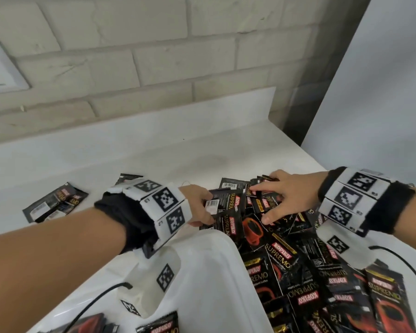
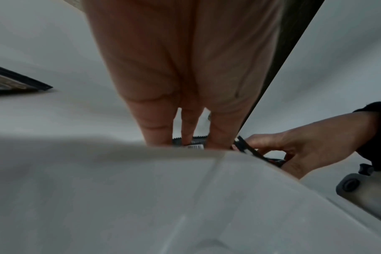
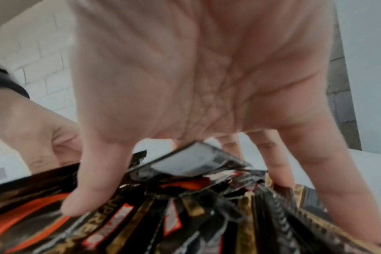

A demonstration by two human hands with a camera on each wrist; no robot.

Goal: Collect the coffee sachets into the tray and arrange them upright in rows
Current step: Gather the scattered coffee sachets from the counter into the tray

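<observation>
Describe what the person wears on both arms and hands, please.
Both hands are bare. The left hand has a black fabric wristband carrying white blocks printed with black square markers. The right hand wears a matching black band with white marker blocks. A thin black cable runs from the right wrist.

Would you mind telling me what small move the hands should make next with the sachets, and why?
Probably press the far sachets together and stand them upright. The left hand and the right hand already bracket the far end of the sachet pile in the white tray, where the packets lie jumbled, not in rows.
</observation>
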